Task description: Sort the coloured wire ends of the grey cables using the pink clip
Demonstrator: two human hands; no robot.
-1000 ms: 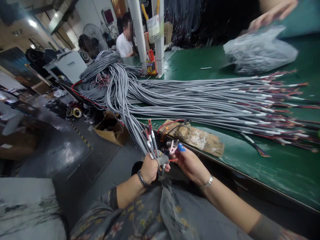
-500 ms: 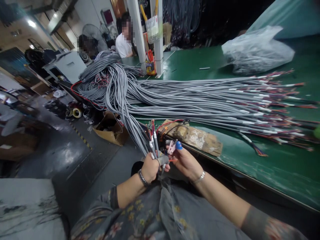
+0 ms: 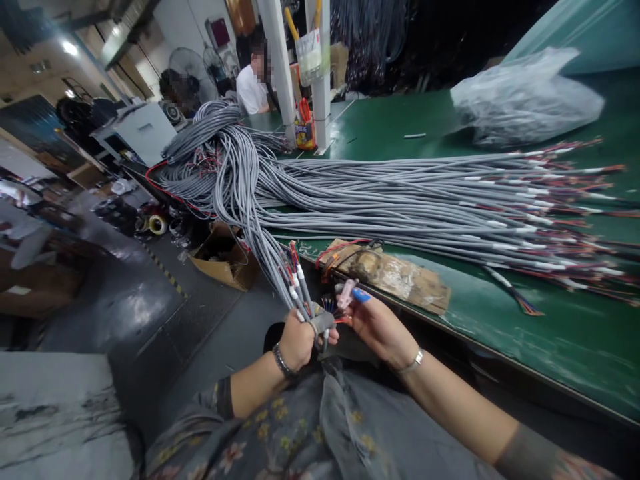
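My left hand (image 3: 299,341) is closed in a fist around a handful of grey cable ends (image 3: 294,280) with white sleeves and red tips, held over my lap. My right hand (image 3: 379,326) is just to its right, fingers pinched on thin coloured wires (image 3: 334,308) fanning out of one cable; its fingertips wear pink and blue covers. The held cables run up and left into a big bundle of grey cables (image 3: 380,200) lying across the green table (image 3: 565,333).
A worn cardboard pad (image 3: 395,273) lies on the table's near edge. A clear plastic bag (image 3: 525,100) sits at the far right. An open cardboard box (image 3: 223,257) stands on the floor. White posts (image 3: 280,67) and a seated person (image 3: 253,83) are behind.
Both hands stayed together over my lap, shifting only slightly. Another person's hand above the plastic bag a second ago has gone out of view.
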